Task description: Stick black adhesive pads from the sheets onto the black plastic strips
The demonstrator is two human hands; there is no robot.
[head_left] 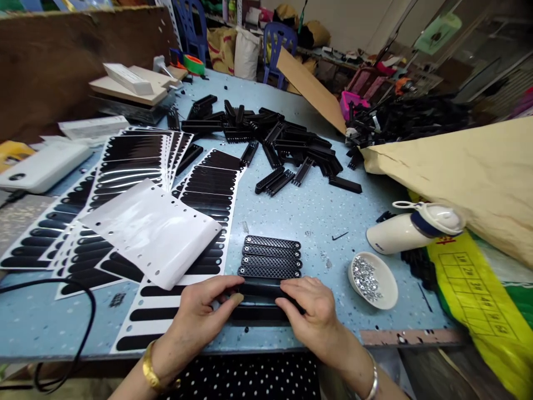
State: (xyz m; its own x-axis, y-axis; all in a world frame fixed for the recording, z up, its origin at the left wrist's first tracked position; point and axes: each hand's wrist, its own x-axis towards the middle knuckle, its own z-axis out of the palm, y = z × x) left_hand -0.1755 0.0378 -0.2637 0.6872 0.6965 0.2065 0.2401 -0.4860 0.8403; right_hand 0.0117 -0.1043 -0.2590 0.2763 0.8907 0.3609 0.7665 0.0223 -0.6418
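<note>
Near the table's front edge, my left hand [206, 308] and my right hand [310, 308] pinch opposite ends of a glossy black strip [261, 288]. The strip lies lengthwise between them, just below a neat row of black textured bars [271, 256] with silver screws at their ends. My fingers hide both tips of the strip. Closer to me, another flat black piece [258, 315] lies on the table. By my left wrist is a sheet of black rounded stickers [152, 314], partly covered by a white backing sheet [154, 228].
A white bowl of small silver screws or nuts [372, 280] stands at right, beside a lying white bottle [412, 230]. Many black plastic parts [287, 136] are heaped at the back. A small hex key [340, 236] lies mid-table. A black cable [89, 311] loops at left.
</note>
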